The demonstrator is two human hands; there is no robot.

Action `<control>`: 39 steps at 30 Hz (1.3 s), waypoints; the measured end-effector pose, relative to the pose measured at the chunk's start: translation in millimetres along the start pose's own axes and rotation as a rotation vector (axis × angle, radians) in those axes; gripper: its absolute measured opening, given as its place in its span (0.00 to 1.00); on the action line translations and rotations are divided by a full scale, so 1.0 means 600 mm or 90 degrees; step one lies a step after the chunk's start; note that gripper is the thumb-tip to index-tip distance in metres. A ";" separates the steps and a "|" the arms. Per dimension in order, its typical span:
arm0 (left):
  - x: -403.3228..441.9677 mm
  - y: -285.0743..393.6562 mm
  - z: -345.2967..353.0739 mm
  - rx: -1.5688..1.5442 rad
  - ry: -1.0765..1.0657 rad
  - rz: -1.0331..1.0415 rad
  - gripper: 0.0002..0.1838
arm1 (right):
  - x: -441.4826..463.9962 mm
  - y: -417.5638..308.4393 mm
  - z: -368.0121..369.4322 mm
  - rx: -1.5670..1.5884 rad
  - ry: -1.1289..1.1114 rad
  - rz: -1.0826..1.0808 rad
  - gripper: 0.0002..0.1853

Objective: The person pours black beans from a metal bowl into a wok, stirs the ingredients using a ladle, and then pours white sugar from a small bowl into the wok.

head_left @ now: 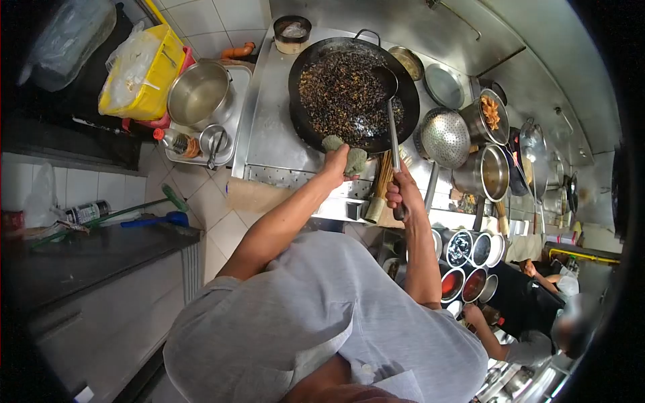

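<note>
A large black wok point(410, 117) sits on the steel range, full of dark, glistening bits of food point(339, 94) mixed with yellow ones. My left hand point(338, 166) is closed on a grey-green cloth point(357, 162) at the wok's near rim. The part of the rim beneath the cloth is hidden. My right hand point(407, 191) wraps round the handle of a ladle point(394, 131), whose bowl rests in the food at the wok's right side. Between my hands lies a bamboo brush point(380, 180), close to the wok's near edge.
Right of the wok are a perforated strainer point(445, 138), a steel pot point(495, 173) and a pot of orange-brown food point(491, 113). Seasoning containers point(461, 247) stand nearer. A co-worker's arm point(485, 329) reaches in at lower right. Left are a steel pot point(199, 94) and yellow basket point(161, 67).
</note>
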State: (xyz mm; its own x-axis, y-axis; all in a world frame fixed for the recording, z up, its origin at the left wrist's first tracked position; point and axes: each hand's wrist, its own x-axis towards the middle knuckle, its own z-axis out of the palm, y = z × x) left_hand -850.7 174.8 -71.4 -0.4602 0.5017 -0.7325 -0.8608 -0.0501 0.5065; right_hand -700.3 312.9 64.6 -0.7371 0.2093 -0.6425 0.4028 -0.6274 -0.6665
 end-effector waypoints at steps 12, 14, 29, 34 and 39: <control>-0.010 0.007 0.002 -0.032 0.025 -0.015 0.22 | -0.162 -0.021 0.057 -0.498 0.131 -0.143 0.31; -0.018 0.008 0.006 -0.021 0.062 0.006 0.22 | -0.174 -0.017 0.048 -0.507 0.122 -0.158 0.30; -0.019 0.014 0.012 -0.016 0.070 -0.007 0.26 | 0.026 -0.017 -0.064 -0.088 -0.020 0.073 0.27; -0.021 0.013 0.007 0.003 0.084 -0.002 0.25 | 0.035 -0.034 -0.014 -0.344 0.053 -0.052 0.30; -0.038 0.011 -0.013 -0.111 0.019 -0.056 0.22 | 0.077 -0.034 0.002 -0.877 0.128 -0.393 0.31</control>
State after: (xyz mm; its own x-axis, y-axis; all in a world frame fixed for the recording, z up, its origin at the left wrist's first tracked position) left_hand -847.3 156.4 -55.0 -0.3850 0.4850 -0.7852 -0.9216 -0.1566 0.3551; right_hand -743.1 334.3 49.2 -0.9362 0.3357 -0.1039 0.3296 0.7364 -0.5909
